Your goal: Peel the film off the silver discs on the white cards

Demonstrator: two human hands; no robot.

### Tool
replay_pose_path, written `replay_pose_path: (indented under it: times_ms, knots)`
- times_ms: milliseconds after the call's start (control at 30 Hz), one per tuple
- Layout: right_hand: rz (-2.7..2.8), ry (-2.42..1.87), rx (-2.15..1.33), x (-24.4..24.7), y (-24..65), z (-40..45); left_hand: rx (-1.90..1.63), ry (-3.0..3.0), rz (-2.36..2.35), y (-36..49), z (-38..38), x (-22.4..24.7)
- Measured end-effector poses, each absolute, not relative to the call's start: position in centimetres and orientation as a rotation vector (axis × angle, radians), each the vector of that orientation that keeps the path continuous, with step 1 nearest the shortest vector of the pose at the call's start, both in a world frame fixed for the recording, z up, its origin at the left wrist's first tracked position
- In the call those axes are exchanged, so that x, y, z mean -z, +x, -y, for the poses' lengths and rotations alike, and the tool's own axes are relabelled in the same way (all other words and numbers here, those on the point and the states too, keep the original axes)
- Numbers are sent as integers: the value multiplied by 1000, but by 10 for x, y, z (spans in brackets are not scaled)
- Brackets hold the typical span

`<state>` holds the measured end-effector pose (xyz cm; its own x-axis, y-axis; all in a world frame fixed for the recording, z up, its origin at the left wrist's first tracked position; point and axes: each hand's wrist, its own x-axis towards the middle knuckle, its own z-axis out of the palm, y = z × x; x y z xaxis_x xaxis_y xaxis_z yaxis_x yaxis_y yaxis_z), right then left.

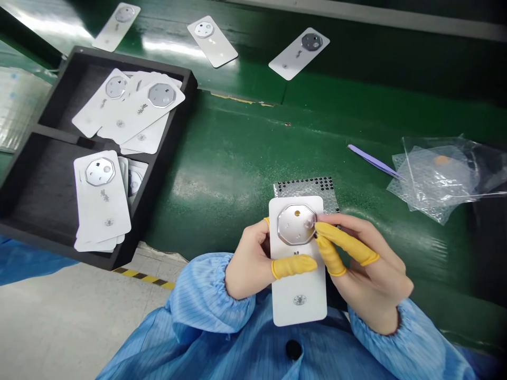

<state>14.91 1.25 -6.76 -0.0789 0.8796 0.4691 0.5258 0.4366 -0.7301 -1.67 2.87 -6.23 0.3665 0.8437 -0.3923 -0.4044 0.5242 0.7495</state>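
A white phone back cover (pixel 299 287) with a silver octagonal camera ring stands upright in front of me. My left hand (pixel 253 258) grips it from the left side, thumb in a yellow finger cot lying across its face. Close to the right edge of the ring, my right hand (pixel 360 258) pinches a tiny dark piece (pixel 316 236) between finger and thumb, both in yellow cots. What exactly the piece is cannot be made out. Behind the cover lies a clear sheet (pixel 304 187) bearing rows of small black dots, its lower part hidden.
At left, a black divided tray (pixel 34 158) holds piles of white phone back covers (pixel 102 198). Several more covers, such as one cover (pixel 299 53), lie along the back of the green table (pixel 229 153). Purple tweezers (pixel 374 161) touch clear plastic bags (pixel 439 174) at right.
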Motion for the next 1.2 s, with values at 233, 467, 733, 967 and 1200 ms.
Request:
replay_pose_path:
  times_ms: [233,467,733,967,1200]
  knots:
    - [1760,-1178,-491,64,150,-15,-840,683,-886,-16,-27,64]
    - [1701,-1262,-641,59,149,-17,-1045,774,-1021,-16,-16,74]
    - [1838,-1269,-311,59,143,-19,-1072,1014,-1090,-19,-12,78]
    - [2062,-1219,-346,53,157,-8,-1115,1077,-1073,-20,-6,76]
    - [2199,-1057,-342,45,156,-17,-1085,987,-1062,-19,9,78]
